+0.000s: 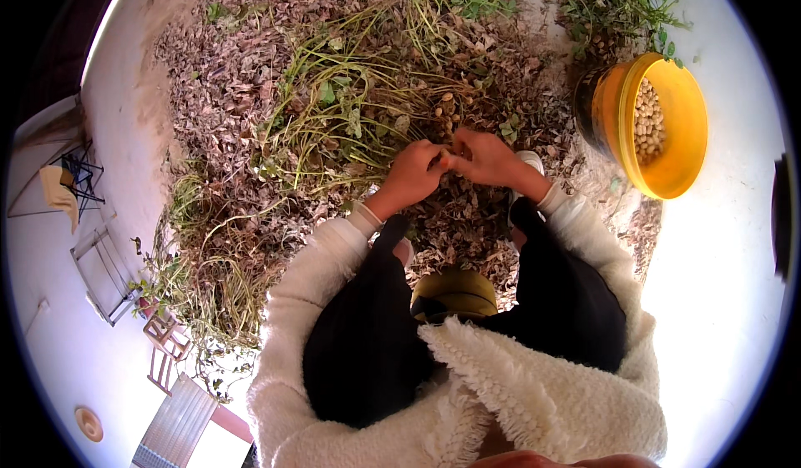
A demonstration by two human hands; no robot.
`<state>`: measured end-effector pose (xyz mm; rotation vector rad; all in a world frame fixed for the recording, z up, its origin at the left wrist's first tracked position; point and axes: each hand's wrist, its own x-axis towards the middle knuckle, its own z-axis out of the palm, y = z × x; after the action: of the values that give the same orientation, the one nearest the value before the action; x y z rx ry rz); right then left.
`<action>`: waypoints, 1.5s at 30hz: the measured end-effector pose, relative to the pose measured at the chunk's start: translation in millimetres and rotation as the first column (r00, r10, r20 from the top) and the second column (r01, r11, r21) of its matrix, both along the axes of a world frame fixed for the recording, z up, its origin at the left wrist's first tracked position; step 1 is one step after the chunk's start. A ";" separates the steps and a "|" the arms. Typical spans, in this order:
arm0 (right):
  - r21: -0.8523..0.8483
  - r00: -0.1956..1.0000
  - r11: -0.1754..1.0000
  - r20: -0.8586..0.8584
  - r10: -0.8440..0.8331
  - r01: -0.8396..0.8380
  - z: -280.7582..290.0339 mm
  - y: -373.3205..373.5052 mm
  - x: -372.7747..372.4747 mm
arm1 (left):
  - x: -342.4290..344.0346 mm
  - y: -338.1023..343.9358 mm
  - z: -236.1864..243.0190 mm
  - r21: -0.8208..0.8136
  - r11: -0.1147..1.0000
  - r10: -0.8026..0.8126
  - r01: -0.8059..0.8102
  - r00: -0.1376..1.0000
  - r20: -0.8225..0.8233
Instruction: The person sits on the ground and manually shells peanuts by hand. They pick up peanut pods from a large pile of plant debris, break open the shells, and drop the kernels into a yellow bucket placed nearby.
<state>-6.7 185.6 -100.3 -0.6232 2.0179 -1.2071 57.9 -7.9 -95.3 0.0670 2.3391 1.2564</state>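
Note:
My left hand and my right hand meet above the leaf litter between my knees. Their fingers are closed and the tips pinch close together. Whatever they hold is small, pale and mostly hidden, so I cannot make it out. Just beyond my fingertips lie several peanut pods among stems and roots. Pulled peanut plants, with long yellow-green stems, spread ahead and to the left. A yellow bucket leans on its side at the right, its mouth facing right, with many peanuts inside.
Dry brown leaves cover the ground, with more green plants at the far right. A yellow round seat or tub shows between my legs. On the left stand a folding chair, a metal frame and a wooden chair.

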 end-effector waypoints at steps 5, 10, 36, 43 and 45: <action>-0.045 0.951 0.998 -0.308 0.038 -0.055 -22.6 -4.4 8.8 | 2.1 2.1 -0.6 0.018 0.999 -0.047 0.048 0.998 -0.033; -0.205 0.509 0.851 0.857 -0.083 0.483 -21.8 23.2 -21.4 | 3.7 -2.7 -2.0 0.131 0.991 0.023 -0.032 0.997 0.074; 0.364 0.996 0.929 -0.031 0.081 -0.064 -41.1 -29.6 12.5 | -9.9 2.0 -19.7 -0.330 0.937 -0.115 0.117 0.993 0.028; 0.211 0.996 0.977 0.079 -0.033 0.015 -60.0 -25.2 27.4 | -12.3 -10.7 -18.1 -0.176 0.973 -0.138 0.149 0.987 0.078; 0.199 0.998 0.980 0.057 -0.026 0.014 -56.2 -27.2 28.9 | -14.2 -14.6 -18.3 -0.132 0.981 -0.127 0.141 0.986 0.105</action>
<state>22.1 158.4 -156.5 -0.4655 2.0668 -1.0071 43.7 -22.5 -113.6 0.1134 2.2912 1.0072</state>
